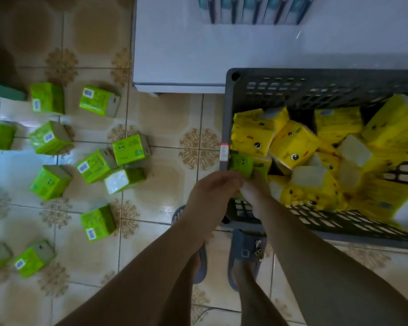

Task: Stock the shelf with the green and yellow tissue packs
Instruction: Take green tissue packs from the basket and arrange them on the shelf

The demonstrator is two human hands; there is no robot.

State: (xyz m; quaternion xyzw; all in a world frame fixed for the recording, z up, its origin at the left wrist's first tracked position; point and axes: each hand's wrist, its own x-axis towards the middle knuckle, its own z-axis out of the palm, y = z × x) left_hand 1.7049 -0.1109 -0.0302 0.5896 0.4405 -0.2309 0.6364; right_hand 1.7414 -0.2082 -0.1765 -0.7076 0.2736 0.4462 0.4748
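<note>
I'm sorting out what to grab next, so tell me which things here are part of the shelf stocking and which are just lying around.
Part of the job:
green tissue packs scattered on the floor
green pack both hands are on, left hand, right hand
yellow tissue packs in the grey basket
white shelf

Just lying about:
blue-and-white packs already on the shelf
dark green object at the left edge
</note>
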